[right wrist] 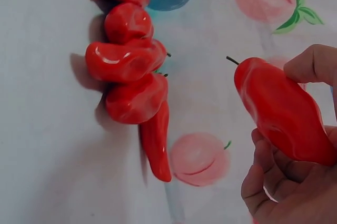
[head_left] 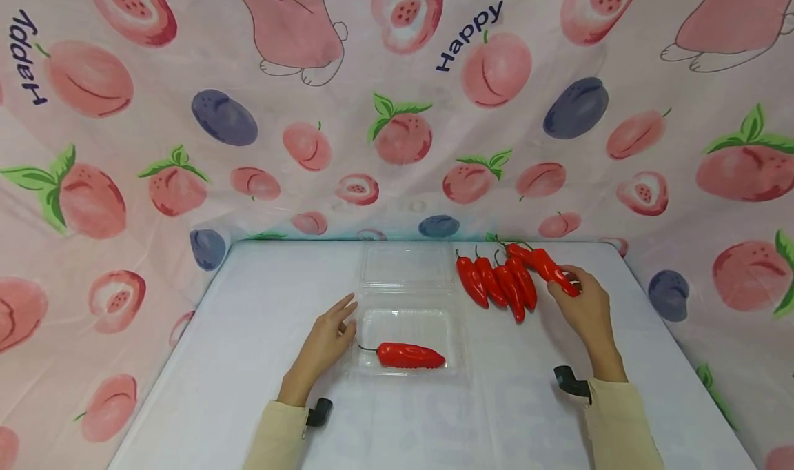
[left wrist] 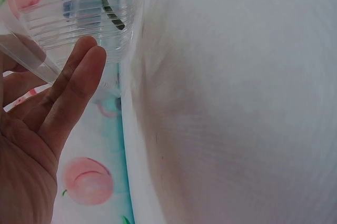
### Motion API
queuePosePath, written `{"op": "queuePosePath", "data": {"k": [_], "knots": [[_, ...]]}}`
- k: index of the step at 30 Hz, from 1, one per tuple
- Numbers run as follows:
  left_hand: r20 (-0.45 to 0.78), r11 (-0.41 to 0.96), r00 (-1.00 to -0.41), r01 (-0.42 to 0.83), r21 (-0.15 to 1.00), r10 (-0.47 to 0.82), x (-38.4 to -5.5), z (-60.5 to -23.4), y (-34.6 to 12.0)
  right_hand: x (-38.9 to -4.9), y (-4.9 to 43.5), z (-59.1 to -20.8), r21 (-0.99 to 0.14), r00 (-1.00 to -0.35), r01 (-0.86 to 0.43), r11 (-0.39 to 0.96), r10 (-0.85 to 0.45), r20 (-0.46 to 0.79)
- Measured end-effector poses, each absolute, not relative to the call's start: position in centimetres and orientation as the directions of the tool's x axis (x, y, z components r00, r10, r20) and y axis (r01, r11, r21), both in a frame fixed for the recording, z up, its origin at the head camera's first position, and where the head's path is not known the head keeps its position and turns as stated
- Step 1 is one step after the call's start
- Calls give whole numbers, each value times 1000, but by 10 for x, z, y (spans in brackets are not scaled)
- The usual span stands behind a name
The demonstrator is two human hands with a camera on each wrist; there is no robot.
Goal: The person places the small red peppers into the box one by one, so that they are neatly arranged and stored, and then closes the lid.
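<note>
Between thumb and fingers, my right hand [head_left: 586, 308] pinches a red chili pepper [head_left: 548, 266] near its tapered end; the right wrist view shows this pepper [right wrist: 279, 108] held apart from the others. Several more red peppers [head_left: 510, 292] lie grouped on the table just left of that hand. A clear plastic clamshell box [head_left: 460, 322] lies with its lid folded back, and one red pepper [head_left: 409, 355] rests sideways inside, stem to the left. My left hand [head_left: 329, 333] is at the box's left side, fingers [left wrist: 79, 84] extended against the clear wall.
The white table [head_left: 248, 346] ends at the back against a fruit-printed cloth [head_left: 347, 132]. The box's clear lid [head_left: 406, 267] lies toward the back edge. Dark wrist camera mounts [head_left: 572, 382] stick out from both sleeves.
</note>
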State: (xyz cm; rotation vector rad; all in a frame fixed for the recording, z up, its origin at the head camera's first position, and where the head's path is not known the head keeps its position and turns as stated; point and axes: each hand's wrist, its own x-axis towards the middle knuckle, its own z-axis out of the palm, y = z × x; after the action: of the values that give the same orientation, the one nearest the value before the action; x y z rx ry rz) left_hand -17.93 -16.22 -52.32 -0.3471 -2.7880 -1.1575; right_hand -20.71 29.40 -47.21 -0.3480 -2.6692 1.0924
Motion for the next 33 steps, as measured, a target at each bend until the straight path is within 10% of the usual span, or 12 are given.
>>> {"op": "queuePosePath", "data": {"k": [33], "knots": [[175, 687, -971, 240, 686, 165, -179, -523, -162, -197, 262, -459, -698, -934, -139, 703, 141, 329]]}}
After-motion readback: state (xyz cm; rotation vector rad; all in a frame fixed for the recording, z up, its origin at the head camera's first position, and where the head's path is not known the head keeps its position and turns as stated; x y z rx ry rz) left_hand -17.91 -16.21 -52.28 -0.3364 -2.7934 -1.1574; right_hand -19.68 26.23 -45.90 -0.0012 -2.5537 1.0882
